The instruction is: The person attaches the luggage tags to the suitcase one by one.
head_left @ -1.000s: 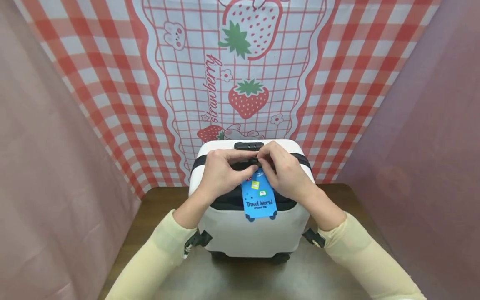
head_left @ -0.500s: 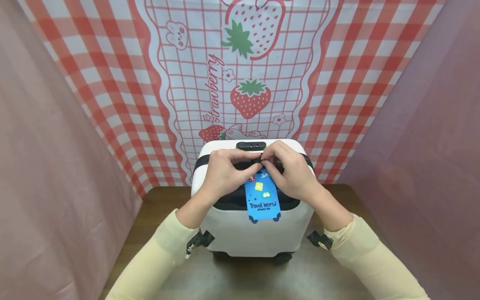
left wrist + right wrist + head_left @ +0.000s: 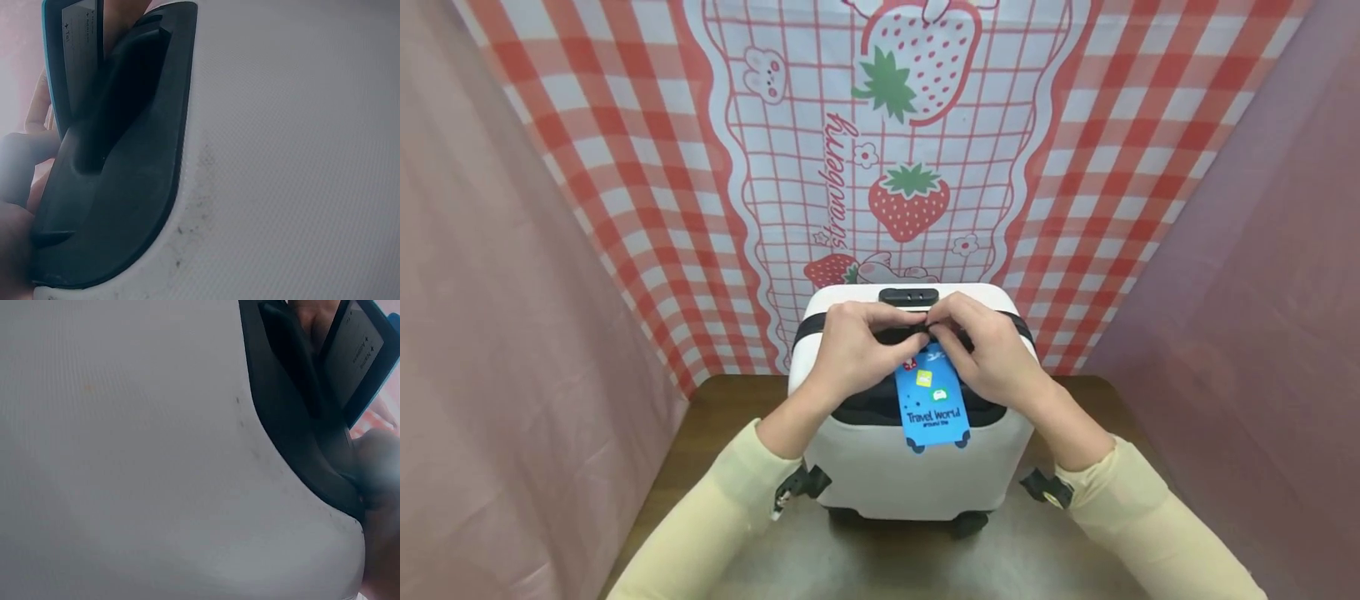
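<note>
A blue luggage tag [image 3: 934, 404] printed "Travel World" hangs at the top of a white suitcase [image 3: 917, 475]. My left hand [image 3: 856, 350] comes in from the left, its thumb and forefinger pinching the tag's dark strap by the top handle. From the other side, my right hand [image 3: 992, 354] pinches the same strap, the fingertips of both hands meeting just above the tag. The fingers hide most of the strap and its fastening. In the left wrist view, the tag's white label side [image 3: 81, 56] faces the black handle panel [image 3: 137, 162]. The right wrist view shows the tag [image 3: 356, 359] too.
A black combination lock [image 3: 910, 297] sits on the suitcase top behind the hands. The suitcase stands on its wheels on a brown wooden table [image 3: 715, 408]. Behind it hangs a strawberry-print checked cloth [image 3: 647, 150], with pink curtains [image 3: 512, 333] at the sides.
The head view has drifted, so suitcase, tag and hands all sit slightly farther right and lower. Both hands stay at the strap with little change in their pinch.
</note>
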Motion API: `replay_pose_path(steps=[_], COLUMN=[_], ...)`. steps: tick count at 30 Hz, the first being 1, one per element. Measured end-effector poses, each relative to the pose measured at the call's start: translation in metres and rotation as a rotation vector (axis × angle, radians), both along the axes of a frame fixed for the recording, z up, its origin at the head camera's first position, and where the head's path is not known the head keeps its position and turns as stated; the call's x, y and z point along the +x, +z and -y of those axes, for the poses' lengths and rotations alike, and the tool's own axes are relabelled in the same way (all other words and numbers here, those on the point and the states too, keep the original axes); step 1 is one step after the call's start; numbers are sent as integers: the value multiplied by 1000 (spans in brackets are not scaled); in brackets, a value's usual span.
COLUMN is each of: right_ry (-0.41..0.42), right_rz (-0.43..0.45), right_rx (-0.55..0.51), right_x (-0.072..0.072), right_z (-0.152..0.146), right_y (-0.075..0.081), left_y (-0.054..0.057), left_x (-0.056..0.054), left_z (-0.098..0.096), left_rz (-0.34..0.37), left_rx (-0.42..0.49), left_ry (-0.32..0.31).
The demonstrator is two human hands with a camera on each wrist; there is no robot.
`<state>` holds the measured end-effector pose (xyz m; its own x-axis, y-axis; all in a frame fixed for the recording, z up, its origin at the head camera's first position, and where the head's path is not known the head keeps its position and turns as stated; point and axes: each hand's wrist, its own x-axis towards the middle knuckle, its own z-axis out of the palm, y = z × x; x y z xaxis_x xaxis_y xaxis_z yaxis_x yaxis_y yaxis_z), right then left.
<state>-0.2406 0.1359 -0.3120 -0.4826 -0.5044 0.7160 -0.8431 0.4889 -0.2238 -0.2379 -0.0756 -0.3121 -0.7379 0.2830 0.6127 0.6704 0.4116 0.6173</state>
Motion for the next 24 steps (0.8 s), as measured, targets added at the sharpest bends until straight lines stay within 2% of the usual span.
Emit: replay_pose_path(steps=[5,10,14,17,21,24], right_ry=[55,76,78,70,49,41], right_rz=[12,31,52,54,63,86], right_rx=[18,-6,-7,11,11,8], right_x=[-7,-12,-13,-14,-13,-11], right_z=[0,-5,-6,-5,-6,-7], right_y=[5,2,-4,-3,1,0], left_y=[-2,-2,-1,2,5,3], left_x=[2,2,2,-1,-7,-7], left_z=[2,0,2,7,10,10], left_rz=[-19,-48,-92,-115,-90,-79], left_rx=[-6,-41,-173,-237,-198,-174], left_ry=[6,10,39,27,-27,-36])
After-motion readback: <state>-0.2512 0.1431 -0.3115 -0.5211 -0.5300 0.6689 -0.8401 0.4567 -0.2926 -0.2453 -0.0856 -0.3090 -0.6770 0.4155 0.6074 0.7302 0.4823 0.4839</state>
